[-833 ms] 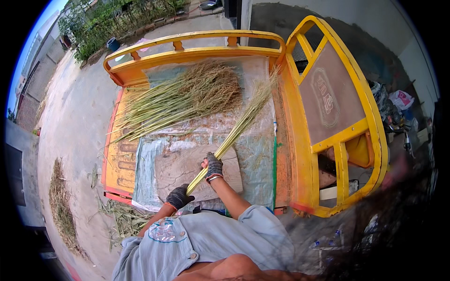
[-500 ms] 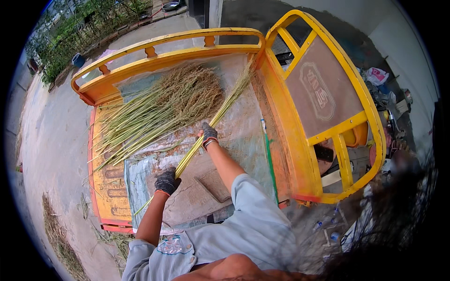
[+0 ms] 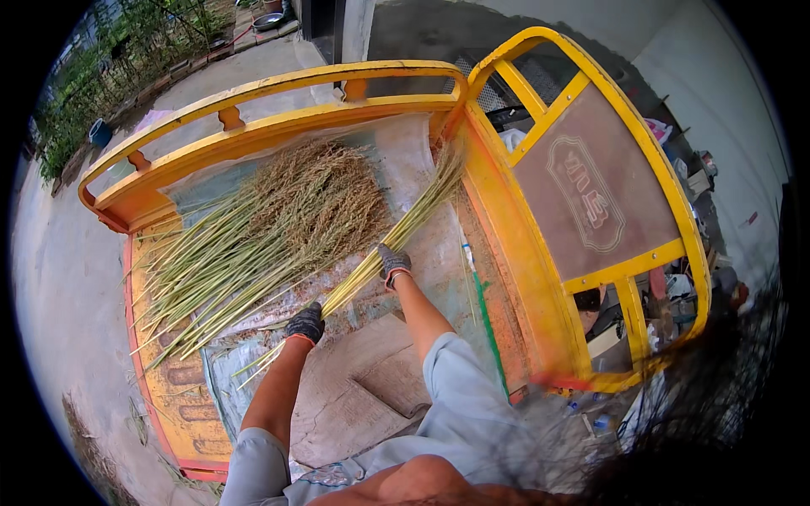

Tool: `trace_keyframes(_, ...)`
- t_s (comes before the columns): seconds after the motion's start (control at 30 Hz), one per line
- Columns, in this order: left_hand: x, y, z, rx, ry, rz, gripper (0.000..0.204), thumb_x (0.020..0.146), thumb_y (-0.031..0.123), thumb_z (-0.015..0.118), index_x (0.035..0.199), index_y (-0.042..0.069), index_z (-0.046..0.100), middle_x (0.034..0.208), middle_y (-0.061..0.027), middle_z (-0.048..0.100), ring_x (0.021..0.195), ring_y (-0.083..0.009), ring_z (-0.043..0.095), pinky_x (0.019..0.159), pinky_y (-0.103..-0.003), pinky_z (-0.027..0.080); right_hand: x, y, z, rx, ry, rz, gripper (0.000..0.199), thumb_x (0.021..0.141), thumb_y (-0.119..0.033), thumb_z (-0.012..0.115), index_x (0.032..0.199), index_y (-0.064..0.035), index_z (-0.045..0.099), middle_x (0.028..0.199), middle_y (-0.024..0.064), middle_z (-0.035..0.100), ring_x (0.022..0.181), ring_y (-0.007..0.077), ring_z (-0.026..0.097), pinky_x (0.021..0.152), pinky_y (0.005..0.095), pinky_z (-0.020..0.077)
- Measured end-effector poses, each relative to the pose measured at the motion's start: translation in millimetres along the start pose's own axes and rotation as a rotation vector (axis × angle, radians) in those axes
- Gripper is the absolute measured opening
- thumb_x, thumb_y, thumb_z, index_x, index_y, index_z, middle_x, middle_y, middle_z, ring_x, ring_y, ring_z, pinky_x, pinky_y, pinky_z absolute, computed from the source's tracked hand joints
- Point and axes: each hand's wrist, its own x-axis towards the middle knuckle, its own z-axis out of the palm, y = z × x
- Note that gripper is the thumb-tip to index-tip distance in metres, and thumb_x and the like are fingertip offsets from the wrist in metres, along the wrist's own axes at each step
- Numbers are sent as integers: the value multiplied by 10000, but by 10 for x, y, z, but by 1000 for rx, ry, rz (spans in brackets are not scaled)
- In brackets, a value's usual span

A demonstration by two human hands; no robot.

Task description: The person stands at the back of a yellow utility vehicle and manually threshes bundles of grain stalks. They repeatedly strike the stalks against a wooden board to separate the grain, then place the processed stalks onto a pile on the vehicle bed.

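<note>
Both hands [image 3: 305, 324] [image 3: 394, 265] partly hide the stalk bundle [image 3: 358, 277], apparently gripping it

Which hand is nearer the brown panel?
Right. The right hand is left of the panel, partway along the stalks; the left hand is farther left and lower in view, nearer their bare ends.

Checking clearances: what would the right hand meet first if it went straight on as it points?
Past the stalk bundle at its fingers, the right hand would likely meet the seed-head end of the larger stalk pile; height difference is unclear from this view.
</note>
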Motion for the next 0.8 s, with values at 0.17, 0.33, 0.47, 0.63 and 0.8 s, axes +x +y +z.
trace_keyframes(0.17, 281, -198, 184, 39, -28, -145, 287, 827, 183, 456, 1080, 80, 543, 1038, -202, 607, 982, -359, 581, 835, -451, 460, -70, 451, -1396, -597, 508, -379, 636, 745, -402, 635, 1222, -5, 494, 1258, 231, 488, 1150, 353, 490, 952, 420, 410)
trace_keyframes(0.33, 419, -107, 165, -19, 36, -233, 241, 869, 191, 440, 1058, 108, 564, 996, -188, 623, 941, -358, 599, 800, -458, 468, 122, 1080, -2148, -876, 481, -214, 508, 778, -410, 583, 1103, -19, 572, 1081, 234, 586, 1026, 383, 548, 918, 436, 426)
trace_keyframes(0.47, 394, -116, 210, -48, 41, -292, 232, 849, 205, 497, 1050, 112, 565, 994, -189, 623, 937, -357, 600, 792, -458, 471, 85, 1122, -1930, -659, 391, -374, 512, 775, -411, 578, 1107, -22, 562, 1091, 238, 579, 1019, 396, 549, 897, 447, 432)
trace_keyframes(0.63, 205, -107, 125, 1, 61, -295, 191, 804, 142, 521, 977, 87, 583, 961, -194, 621, 923, -358, 601, 777, -447, 482, -56, 901, -1304, -741, 296, -400, 517, 767, -381, 597, 1129, -15, 547, 1152, 248, 552, 1075, 397, 524, 925, 422, 417)
trace_keyframes(0.8, 14, -34, -5, -62, 138, -235, 479, 696, 348, 689, 1069, 82, 552, 1056, -190, 574, 1001, -350, 555, 857, -450, 445, -82, 642, -704, -587, 201, -544, 628, 766, -350, 611, 1234, 40, 456, 1203, 268, 513, 1127, 384, 494, 958, 406, 400)
